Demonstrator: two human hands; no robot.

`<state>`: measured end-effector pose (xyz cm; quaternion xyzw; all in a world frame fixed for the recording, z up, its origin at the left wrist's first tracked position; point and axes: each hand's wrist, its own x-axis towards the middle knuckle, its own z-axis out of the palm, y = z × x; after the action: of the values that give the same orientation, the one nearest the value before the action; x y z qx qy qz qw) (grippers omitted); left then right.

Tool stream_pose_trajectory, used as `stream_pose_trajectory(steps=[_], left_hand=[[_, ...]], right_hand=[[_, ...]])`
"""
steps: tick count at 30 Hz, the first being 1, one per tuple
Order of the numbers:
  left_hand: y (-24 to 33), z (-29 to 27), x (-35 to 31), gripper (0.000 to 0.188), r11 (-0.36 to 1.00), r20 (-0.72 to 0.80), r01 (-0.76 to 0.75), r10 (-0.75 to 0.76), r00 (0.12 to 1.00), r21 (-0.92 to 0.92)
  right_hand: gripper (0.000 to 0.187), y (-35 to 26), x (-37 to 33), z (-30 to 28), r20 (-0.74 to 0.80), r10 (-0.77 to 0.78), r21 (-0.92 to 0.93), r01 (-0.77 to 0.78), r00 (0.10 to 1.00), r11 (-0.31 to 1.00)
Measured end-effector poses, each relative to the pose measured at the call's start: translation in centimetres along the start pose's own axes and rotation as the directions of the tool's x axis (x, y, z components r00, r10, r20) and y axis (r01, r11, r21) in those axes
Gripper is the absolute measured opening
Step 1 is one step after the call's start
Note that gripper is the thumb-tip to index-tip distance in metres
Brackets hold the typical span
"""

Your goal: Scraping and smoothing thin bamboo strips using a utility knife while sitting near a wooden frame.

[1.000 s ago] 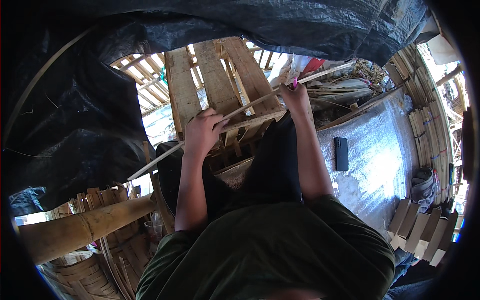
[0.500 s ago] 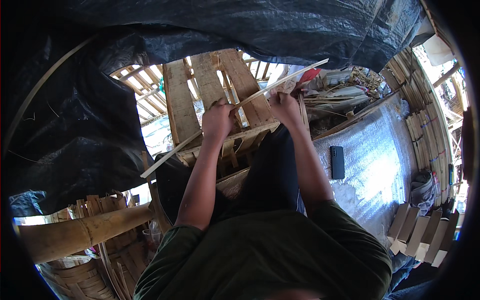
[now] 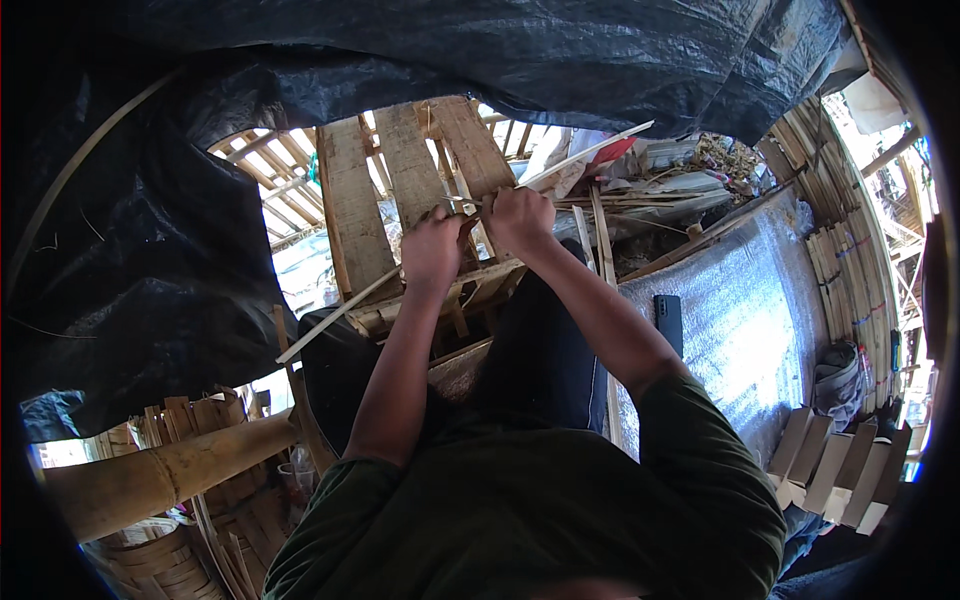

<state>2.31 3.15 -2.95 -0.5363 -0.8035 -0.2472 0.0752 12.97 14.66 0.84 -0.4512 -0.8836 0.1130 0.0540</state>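
In the head view, the left hand [image 3: 432, 250] is closed around a long pale bamboo strip [image 3: 340, 315] that slants from lower left, beside the person's knee, up to the right. The right hand [image 3: 518, 218] is clenched in a fist just beside the left, gripping the same strip where it runs on toward its far tip near a red object [image 3: 612, 152]. A thin blade seems to lie between the two fists, but it is too small to tell. Both hands sit above a rough wooden pallet [image 3: 400, 170] whose planks lean away from the person. A black tarp [image 3: 500, 50] hangs overhead and to the left. To the right, a dark phone [image 3: 668, 320] lies on a silvery mat [image 3: 750, 320]. A thick bamboo pole [image 3: 170, 470] lies at lower left above a woven basket [image 3: 150, 565].
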Motion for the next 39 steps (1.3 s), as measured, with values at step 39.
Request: stream_pose_trajectory(steps=[39], left_hand=[[-1.1,-0.4,1.1,0.04,0.995,0.062,0.054,-0.05,0.997,-0.08]], right_hand=[[0.044,4.3,1.9,-2.7,-0.015,0.17,-0.2,-0.17,0.985,0.965]])
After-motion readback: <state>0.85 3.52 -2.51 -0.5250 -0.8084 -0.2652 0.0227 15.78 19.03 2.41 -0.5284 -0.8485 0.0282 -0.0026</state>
